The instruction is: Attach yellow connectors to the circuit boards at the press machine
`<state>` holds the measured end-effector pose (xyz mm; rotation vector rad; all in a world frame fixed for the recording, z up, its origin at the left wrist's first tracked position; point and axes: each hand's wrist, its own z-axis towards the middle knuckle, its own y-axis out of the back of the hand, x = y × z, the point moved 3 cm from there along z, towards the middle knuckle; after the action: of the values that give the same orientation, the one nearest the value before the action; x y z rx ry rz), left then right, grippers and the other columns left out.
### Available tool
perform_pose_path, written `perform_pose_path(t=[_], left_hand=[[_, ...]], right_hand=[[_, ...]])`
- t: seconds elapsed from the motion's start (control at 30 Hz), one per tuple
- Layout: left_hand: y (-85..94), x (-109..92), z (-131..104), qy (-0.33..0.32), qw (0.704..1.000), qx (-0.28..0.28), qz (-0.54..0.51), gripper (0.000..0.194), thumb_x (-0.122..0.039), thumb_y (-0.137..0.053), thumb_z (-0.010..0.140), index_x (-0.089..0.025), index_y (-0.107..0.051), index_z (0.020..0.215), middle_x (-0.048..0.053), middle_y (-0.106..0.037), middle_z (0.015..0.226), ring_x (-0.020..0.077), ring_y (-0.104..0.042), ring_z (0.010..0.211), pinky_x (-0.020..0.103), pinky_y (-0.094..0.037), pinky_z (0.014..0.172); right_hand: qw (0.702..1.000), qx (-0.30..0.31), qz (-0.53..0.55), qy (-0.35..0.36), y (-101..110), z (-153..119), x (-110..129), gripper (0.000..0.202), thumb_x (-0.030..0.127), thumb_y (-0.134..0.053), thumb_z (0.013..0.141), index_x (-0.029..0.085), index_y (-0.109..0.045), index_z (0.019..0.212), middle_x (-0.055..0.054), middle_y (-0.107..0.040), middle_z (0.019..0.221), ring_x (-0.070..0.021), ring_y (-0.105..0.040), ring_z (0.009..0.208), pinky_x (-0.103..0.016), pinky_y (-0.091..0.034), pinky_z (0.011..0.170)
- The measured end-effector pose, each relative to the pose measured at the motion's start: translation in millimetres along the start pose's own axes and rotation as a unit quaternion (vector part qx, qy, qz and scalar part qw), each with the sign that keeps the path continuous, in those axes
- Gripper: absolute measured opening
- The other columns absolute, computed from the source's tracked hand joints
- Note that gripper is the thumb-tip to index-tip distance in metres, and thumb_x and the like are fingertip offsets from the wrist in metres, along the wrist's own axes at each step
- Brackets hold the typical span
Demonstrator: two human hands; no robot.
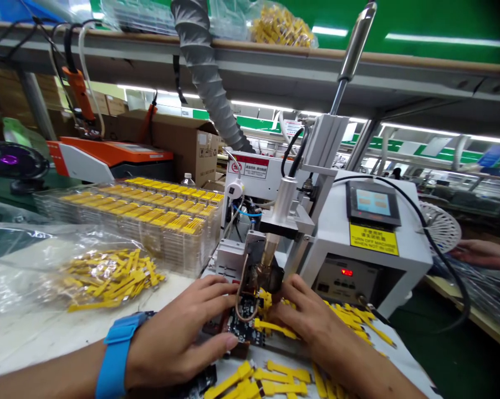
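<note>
A dark circuit board (246, 324) lies in the fixture under the soldering machine's head (270, 257). My left hand (187, 327), a blue wrist strap (119, 346) on its wrist, rests at the board's left side with fingers stretched out and thumb apart. On the other side, my right hand (306, 313) has its fingers curled in at a yellow flat cable (277, 328) that reaches to the board. Its fingertips are partly hidden by the machine head and cables. A thin bent tube (238, 310) loops down over the board.
Loose yellow flat cables (270, 379) lie in front and to the right. A plastic bag of cables (108, 277) and stacked clear trays (192, 244) stand left. The machine's control box (375, 221) is right. Farther right, another person's hand (478, 252) shows.
</note>
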<state>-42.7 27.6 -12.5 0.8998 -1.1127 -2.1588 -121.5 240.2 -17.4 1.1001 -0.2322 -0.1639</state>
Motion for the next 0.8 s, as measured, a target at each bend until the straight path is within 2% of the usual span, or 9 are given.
perform_pose_path(t=[0.13, 0.23, 0.37, 0.47, 0.6, 0.67, 0.8], left_hand=[[-0.3, 0, 0, -0.005, 1.0, -0.01, -0.005, 0.048, -0.027, -0.06, 0.087, -0.024, -0.046, 0.133, 0.005, -0.051, 0.132, 0.0232, -0.043, 0.124, 0.04, -0.04, 0.104], [-0.3, 0, 0, -0.008, 1.0, -0.015, -0.013, 0.044, -0.027, -0.059, 0.088, -0.024, -0.047, 0.131, 0.005, -0.051, 0.132, 0.0228, -0.043, 0.124, 0.04, -0.039, 0.104], [-0.3, -1, -1, -0.007, 1.0, -0.009, -0.007, 0.045, -0.027, -0.059, 0.088, -0.022, -0.047, 0.131, 0.007, -0.051, 0.132, 0.0237, -0.043, 0.124, 0.04, -0.04, 0.104], [-0.2, 0, -1, 0.0, 1.0, 0.002, -0.002, 0.044, -0.027, -0.058, 0.088, -0.021, -0.048, 0.131, 0.008, -0.05, 0.133, 0.0244, -0.043, 0.124, 0.041, -0.04, 0.103], [0.3, 0, 0, 0.016, 1.0, 0.008, -0.014, 0.042, -0.028, -0.058, 0.089, -0.022, -0.05, 0.13, 0.007, -0.05, 0.133, 0.0248, -0.043, 0.125, 0.042, -0.039, 0.104], [0.0, 0, 0, 0.019, 1.0, 0.01, -0.019, 0.043, -0.029, -0.058, 0.089, -0.021, -0.05, 0.13, 0.007, -0.051, 0.132, 0.0245, -0.044, 0.124, 0.042, -0.038, 0.105], [-0.9, -1, 0, 0.019, 1.0, 0.0, -0.019, 0.043, -0.028, -0.058, 0.089, -0.022, -0.049, 0.13, 0.005, -0.051, 0.132, 0.023, -0.043, 0.124, 0.039, -0.04, 0.104]], right_hand=[[0.998, 0.047, -0.026, -0.009, -3, 1, 2, 0.026, 0.017, -0.044, 0.097, 0.028, -0.062, 0.114, -0.007, -0.052, 0.114, -0.0231, -0.044, 0.103, -0.039, -0.045, 0.086], [0.998, 0.053, -0.04, -0.009, -5, 2, 3, 0.025, 0.019, -0.043, 0.098, 0.027, -0.063, 0.11, -0.007, -0.052, 0.117, -0.0236, -0.043, 0.107, -0.04, -0.043, 0.089], [0.999, 0.021, -0.027, 0.008, -2, 2, 2, 0.023, 0.016, -0.043, 0.097, 0.022, -0.064, 0.106, -0.008, -0.056, 0.109, -0.0221, -0.046, 0.1, -0.037, -0.045, 0.082], [0.999, -0.005, -0.033, 0.015, 3, 0, -3, 0.016, 0.015, -0.046, 0.096, 0.016, -0.062, 0.099, -0.007, -0.059, 0.1, -0.0231, -0.046, 0.104, -0.039, -0.043, 0.087], [0.998, -0.043, -0.041, -0.029, 12, -6, -8, 0.018, 0.01, -0.042, 0.094, 0.013, -0.059, 0.089, -0.007, -0.057, 0.083, -0.0194, -0.05, 0.079, -0.036, -0.044, 0.07], [0.996, -0.068, -0.004, -0.057, 18, -7, -5, 0.017, 0.011, -0.044, 0.093, 0.013, -0.061, 0.093, -0.007, -0.056, 0.082, -0.0172, -0.051, 0.073, -0.032, -0.044, 0.063], [0.985, -0.093, 0.124, -0.08, 20, -3, 7, 0.023, 0.009, -0.046, 0.092, 0.016, -0.064, 0.104, -0.006, -0.058, 0.087, -0.0122, -0.057, 0.077, -0.023, -0.048, 0.066]])
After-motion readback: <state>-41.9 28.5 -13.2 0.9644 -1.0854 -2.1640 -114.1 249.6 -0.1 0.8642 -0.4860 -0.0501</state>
